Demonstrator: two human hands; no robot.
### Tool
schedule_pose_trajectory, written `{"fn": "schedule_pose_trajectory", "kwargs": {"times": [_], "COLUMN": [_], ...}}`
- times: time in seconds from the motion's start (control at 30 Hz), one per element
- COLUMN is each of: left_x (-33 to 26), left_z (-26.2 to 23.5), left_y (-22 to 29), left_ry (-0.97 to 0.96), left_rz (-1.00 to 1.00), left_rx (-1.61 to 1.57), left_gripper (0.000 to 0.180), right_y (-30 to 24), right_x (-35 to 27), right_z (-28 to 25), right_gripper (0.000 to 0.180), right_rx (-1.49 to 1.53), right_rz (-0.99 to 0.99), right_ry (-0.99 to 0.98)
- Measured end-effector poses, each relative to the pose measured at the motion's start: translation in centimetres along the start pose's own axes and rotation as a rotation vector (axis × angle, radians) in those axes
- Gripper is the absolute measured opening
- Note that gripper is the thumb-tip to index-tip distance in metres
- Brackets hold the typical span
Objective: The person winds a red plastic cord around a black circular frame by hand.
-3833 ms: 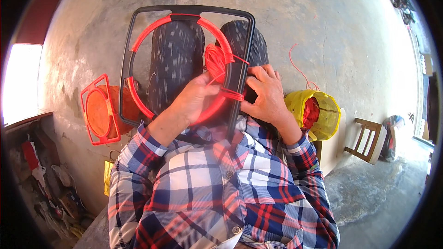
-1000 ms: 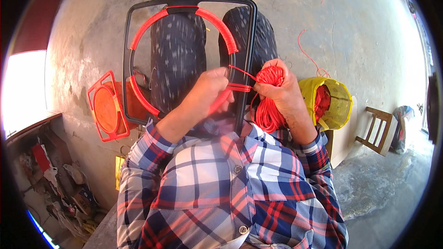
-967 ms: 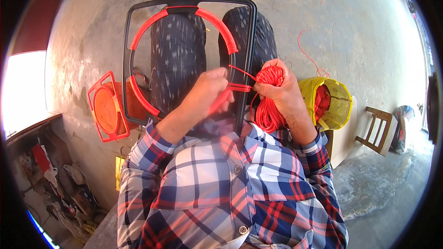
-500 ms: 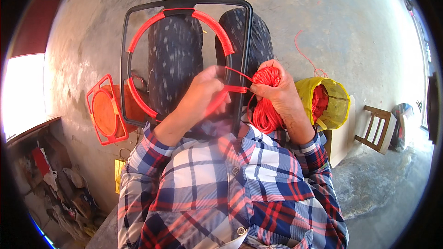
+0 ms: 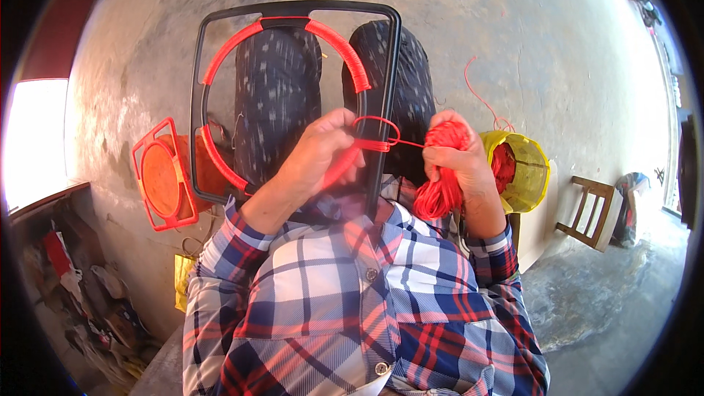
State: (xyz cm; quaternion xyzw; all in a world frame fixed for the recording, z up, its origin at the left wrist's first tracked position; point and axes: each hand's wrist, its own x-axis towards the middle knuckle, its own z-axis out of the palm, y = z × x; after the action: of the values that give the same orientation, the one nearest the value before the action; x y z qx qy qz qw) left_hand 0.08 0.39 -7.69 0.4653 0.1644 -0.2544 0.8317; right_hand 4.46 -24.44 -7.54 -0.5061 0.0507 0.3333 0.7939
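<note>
The red cord (image 5: pixel 440 169) is the thing in hand: the right hand (image 5: pixel 458 165) is closed around a thick bundle of it, which hangs below the fist toward the plaid shirt (image 5: pixel 352 301), and one taut strand runs from that fist leftward to the black frame (image 5: pixel 293 95). The left hand (image 5: pixel 323 150) is curled around the frame's right upright, its fingers pinching the fresh turns of cord where they cross the bar. A few seconds back the right hand sat close against the frame with the bundle pressed to the bar; it has since drawn away to the right, so the strand is now stretched between the two hands and a small open loop stands above the wrapped turns. I judge this to be a turn being pulled snug, with the binding on that upright only just begun. Beyond the left hand, a red wrapped ring (image 5: pixel 290 103) fills the frame, and it has barely shifted. Past the right hand sits a yellow basket (image 5: pixel 524 172) holding more red cord, with a loose end rising from it; whether it feeds the bundle cannot be told. Further right stands a wooden chair (image 5: pixel 590 209), cut at the fisheye's rim. Left of the left hand leans a smaller red frame (image 5: pixel 165 176) with an orange disc. The frame's lower edge is hidden behind the arms, and the left fingertips are hidden by the bar.
</note>
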Motion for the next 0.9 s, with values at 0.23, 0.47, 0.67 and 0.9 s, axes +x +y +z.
{"fn": "schedule_pose_trajectory", "kwargs": {"times": [0.23, 0.47, 0.67, 0.9], "left_x": [0.0, 0.4, 0.2, 0.6], "left_z": [-0.2, 0.1, 0.1, -1.0], "left_y": [0.0, 0.1, 0.1, 0.2], "left_ry": [0.015, 0.054, 0.084, 0.027], "left_rz": [-0.036, -0.076, -0.044, -0.172], "left_rx": [0.002, 0.010, -0.008, -0.156], "left_gripper": [0.010, 0.011, 0.020, 0.032], "right_y": [-0.7, -1.1, -2.1, -5.0], "right_x": [-0.6, -1.1, -1.5, -4.1], "right_z": [0.6, 1.9, 0.1, -13.0], "right_gripper": [0.038, 0.040, 0.038, 0.019], "right_rx": [0.033, 0.359, 0.272, -0.013], "right_rz": [-0.478, -0.363, -0.183, -0.311], "right_ry": [0.245, -0.202, -0.054, 0.676]}}
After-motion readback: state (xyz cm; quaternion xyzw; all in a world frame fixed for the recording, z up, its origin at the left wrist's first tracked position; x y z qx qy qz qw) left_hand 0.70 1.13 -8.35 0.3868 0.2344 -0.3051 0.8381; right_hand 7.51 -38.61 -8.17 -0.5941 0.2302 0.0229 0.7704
